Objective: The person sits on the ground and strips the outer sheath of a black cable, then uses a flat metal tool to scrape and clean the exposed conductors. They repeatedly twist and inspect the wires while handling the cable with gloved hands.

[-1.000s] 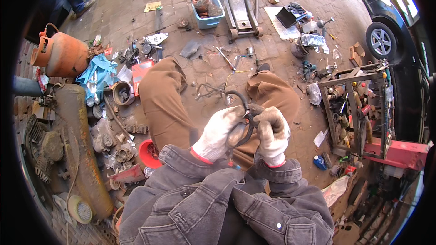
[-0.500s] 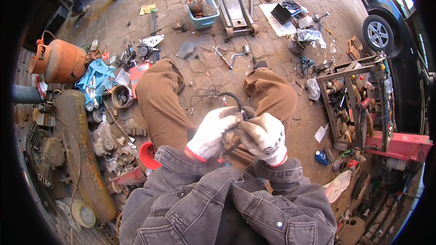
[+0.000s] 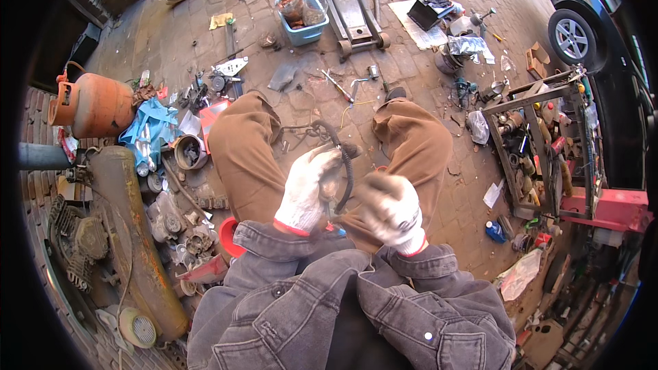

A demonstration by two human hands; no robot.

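My left hand (image 3: 306, 188), in a white work glove with a red cuff, is closed around a black wiring harness (image 3: 349, 173). The harness has a ribbed sleeve that bows out on the right of that hand, and thin dark strands trail from it between my knees. Just to the right, my right hand (image 3: 392, 211), gloved the same way, is apart from the ribbed sleeve. Motion smears its fingers, so whether they hold anything does not show. My brown trouser knees (image 3: 247, 130) frame both hands.
An orange gas cylinder (image 3: 103, 106) and a rusty tank (image 3: 130, 233) lie among scrap parts on the left. Ahead are a blue tub (image 3: 303, 33) and a floor jack (image 3: 349, 14). On the right stand a metal frame rack (image 3: 534, 144) and a dark car (image 3: 610, 96).
My right hand has come away from the harness and moved down slightly. My left hand has shifted left with the harness. The person at far left has moved.
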